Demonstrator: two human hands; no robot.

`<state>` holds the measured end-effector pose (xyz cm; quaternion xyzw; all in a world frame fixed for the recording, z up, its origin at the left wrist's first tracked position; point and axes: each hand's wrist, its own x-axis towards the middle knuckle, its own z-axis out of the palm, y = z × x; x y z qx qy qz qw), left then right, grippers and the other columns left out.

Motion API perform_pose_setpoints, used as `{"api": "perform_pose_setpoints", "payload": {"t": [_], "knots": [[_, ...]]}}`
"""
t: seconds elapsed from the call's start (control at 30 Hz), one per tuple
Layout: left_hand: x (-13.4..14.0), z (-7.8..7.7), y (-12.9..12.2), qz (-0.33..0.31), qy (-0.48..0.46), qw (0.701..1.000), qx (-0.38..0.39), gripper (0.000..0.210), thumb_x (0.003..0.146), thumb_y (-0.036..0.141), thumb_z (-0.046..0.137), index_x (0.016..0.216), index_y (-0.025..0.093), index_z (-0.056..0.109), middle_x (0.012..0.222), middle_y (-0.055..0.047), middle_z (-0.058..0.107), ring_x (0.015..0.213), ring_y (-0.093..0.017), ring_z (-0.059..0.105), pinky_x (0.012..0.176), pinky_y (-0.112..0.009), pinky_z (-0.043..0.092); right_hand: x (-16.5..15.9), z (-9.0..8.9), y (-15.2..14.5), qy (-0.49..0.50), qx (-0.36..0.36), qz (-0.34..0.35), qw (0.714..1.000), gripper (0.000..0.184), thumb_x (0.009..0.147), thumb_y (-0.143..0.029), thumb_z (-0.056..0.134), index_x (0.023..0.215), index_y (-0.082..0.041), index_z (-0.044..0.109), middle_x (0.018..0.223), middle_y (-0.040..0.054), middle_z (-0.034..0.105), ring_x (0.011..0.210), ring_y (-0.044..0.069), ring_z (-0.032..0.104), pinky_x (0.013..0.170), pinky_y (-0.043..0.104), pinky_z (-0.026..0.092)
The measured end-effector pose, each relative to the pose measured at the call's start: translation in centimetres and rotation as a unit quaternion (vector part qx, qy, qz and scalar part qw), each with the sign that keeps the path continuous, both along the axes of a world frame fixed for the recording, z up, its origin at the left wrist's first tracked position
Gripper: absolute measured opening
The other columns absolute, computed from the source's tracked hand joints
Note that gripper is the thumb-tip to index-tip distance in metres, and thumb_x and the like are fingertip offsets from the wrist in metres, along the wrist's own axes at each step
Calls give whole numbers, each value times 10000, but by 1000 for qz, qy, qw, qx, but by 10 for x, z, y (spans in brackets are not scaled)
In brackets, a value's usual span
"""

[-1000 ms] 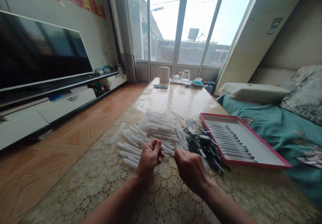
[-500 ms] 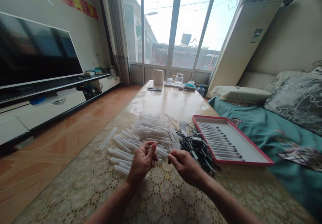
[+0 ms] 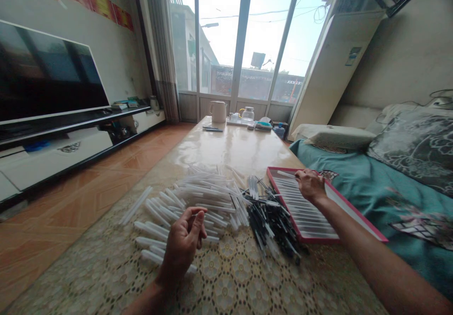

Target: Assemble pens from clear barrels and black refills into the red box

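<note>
My left hand (image 3: 186, 239) is closed above the table, thumb pressed toward the curled fingers. Whatever it holds, if anything, is too small or hidden to make out. Beside and beyond it lies a loose heap of clear, whitish plastic tubes (image 3: 203, 187). My right hand (image 3: 310, 185) reaches over the far part of a red-rimmed shallow box (image 3: 348, 211). Its fingers pinch the end of a clear slim tube (image 3: 286, 174) at the top of a row. Several similar tubes (image 3: 307, 211) lie side by side in that box. A pile of black slim sticks (image 3: 272, 220) sits left of the box.
The long table wears a patterned cover (image 3: 226, 282). At its far end stand a beige kettle (image 3: 218, 112), a glass jug (image 3: 247, 114) and a tissue pack (image 3: 264, 124). A sofa with a teal cover (image 3: 399, 197) borders the right side; a television (image 3: 49, 74) stands left.
My right hand has moved from the table's middle, near my left hand, right and away to the box. My left hand stays closed near the tubes. The view has shifted slightly.
</note>
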<state>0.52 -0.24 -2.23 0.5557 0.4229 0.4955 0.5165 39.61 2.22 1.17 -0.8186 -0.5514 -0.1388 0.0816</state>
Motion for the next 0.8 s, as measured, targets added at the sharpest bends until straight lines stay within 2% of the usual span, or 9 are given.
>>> {"api": "perform_pose_setpoints", "payload": {"t": [0.17,0.3,0.47,0.53,0.63,0.73,0.8], "knots": [[0,0,1,10,-1,1000,-13,362,780,499,566,925,168,582,479,57,513,348,-70,395,340,-173,304,16,-17,35,-11,-53,2,999,305,871,-109,377,963,-168,662,1020,161,621,1002,267,531,788,375,346],[-1,0,0,16,6,1000,-16,354,784,498,560,913,169,586,478,51,517,345,-66,390,341,-169,302,15,-28,56,-7,-76,25,997,296,870,-121,388,940,-151,674,998,174,629,984,272,543,793,386,350],[-2,1,-2,16,15,1000,-14,338,801,484,547,907,166,590,486,51,511,355,-67,395,349,-172,308,14,-30,59,20,-64,42,997,271,842,-110,436,881,-170,697,979,146,645,971,266,561,788,378,367],[-1,3,-3,23,18,1000,-8,327,812,474,537,904,164,588,490,54,505,359,-65,393,353,-172,307,10,-26,54,32,-41,48,997,296,838,-82,418,920,-157,692,990,155,643,955,265,570,768,368,379],[-1,9,-4,50,14,999,15,305,827,455,526,896,164,585,495,56,504,369,-64,399,361,-171,307,-13,-18,42,49,9,79,996,337,880,-95,352,999,-123,667,999,176,632,927,244,580,756,340,392],[-4,16,-3,88,-1,996,24,301,817,455,538,868,162,583,495,53,512,373,-70,413,363,-176,317,-60,-11,18,67,51,138,987,258,900,-180,409,993,-147,647,989,138,630,923,215,572,789,301,403],[-6,19,-1,109,-23,993,25,299,809,453,547,864,161,580,501,55,517,368,-65,407,356,-172,310,-102,-9,-5,116,83,230,963,195,894,-204,444,940,-166,629,927,88,625,838,180,578,751,276,421]]}}
